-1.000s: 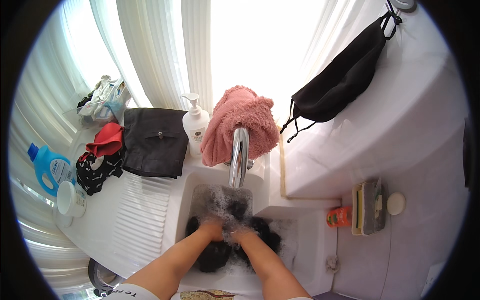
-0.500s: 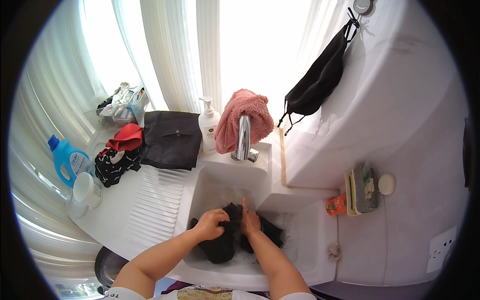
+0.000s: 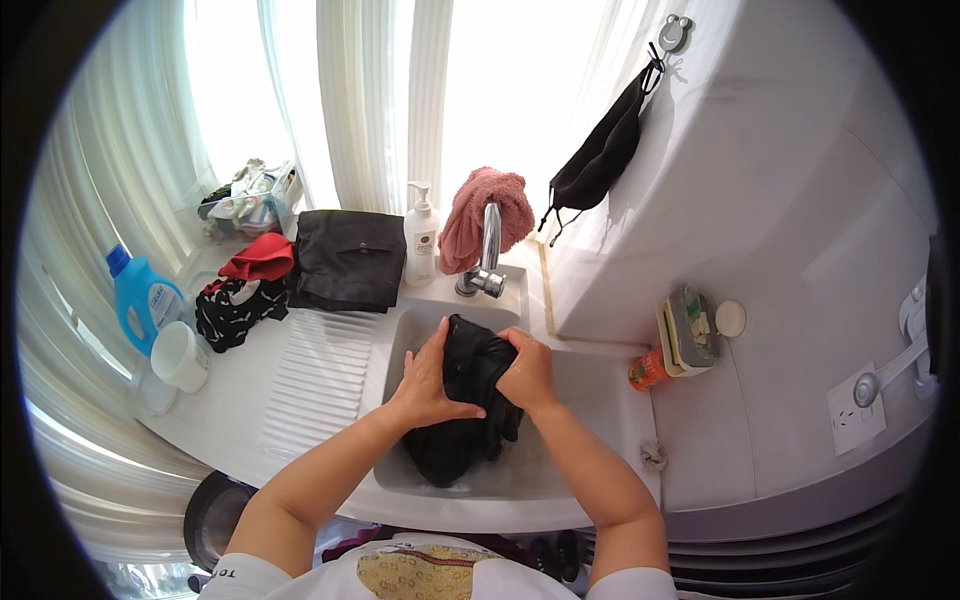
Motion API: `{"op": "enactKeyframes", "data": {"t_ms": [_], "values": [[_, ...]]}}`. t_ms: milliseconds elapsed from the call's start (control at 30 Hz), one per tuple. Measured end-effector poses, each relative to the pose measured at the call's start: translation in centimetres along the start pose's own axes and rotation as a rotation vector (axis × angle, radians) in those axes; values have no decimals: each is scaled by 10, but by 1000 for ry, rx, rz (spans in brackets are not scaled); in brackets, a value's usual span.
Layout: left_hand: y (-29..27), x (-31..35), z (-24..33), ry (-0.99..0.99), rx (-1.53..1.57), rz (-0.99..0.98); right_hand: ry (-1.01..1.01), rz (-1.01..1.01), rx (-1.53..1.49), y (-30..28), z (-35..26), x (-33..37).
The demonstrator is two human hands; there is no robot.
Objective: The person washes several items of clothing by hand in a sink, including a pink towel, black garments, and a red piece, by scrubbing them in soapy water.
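Note:
A wet black garment (image 3: pixel 465 375) is bunched up in the white sink (image 3: pixel 590 410), its upper end raised toward the tap (image 3: pixel 490 240). My right hand (image 3: pixel 527 370) is closed in a fist on the garment's upper right side. Against its left edge lies my left hand (image 3: pixel 430 385), fingers stretched upward and thumb spread across the cloth. The garment's lower part hangs down into the basin, where some shallow water shows. A pink towel (image 3: pixel 475 220) is draped over the tap.
Left of the basin is a ribbed washboard (image 3: pixel 315 375). Behind it lie folded dark grey cloth (image 3: pixel 350 262), a red cloth (image 3: pixel 262 258) and a black-and-white one (image 3: pixel 235 312). A pump bottle (image 3: pixel 421 245), blue detergent bottle (image 3: pixel 143 298) and white tub (image 3: pixel 181 357) stand around them.
Both hands have lifted the black garment up from the basin's bottom toward the tap. The right hand has closed on it; the left has opened out along it. The view has shifted slightly.

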State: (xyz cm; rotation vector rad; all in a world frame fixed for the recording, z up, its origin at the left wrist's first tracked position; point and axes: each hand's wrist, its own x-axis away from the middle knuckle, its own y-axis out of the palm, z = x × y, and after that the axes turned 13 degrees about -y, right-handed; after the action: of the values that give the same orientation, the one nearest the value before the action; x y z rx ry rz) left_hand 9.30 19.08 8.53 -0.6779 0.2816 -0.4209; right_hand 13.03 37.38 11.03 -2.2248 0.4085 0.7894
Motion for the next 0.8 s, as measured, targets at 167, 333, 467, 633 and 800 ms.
{"op": "enactKeyframes", "data": {"t_ms": [167, 333, 467, 633, 800], "values": [[-12, -16, 41, 187, 320, 65, -144, 55, -8, -52, -52, -39], [-29, -25, 96, 147, 559, 232, -114, 138, -195, -75, -65, -73], [-19, -28, 87, 31, 831, 199, -91, 117, -302, -64, -48, -72], [1, -6, 35, -96, 246, 314, -31, -199, 15, -22, 12, -21], [14, 9, -31, -400, -152, -22, 138, -655, 121, 27, 63, 57]]}}
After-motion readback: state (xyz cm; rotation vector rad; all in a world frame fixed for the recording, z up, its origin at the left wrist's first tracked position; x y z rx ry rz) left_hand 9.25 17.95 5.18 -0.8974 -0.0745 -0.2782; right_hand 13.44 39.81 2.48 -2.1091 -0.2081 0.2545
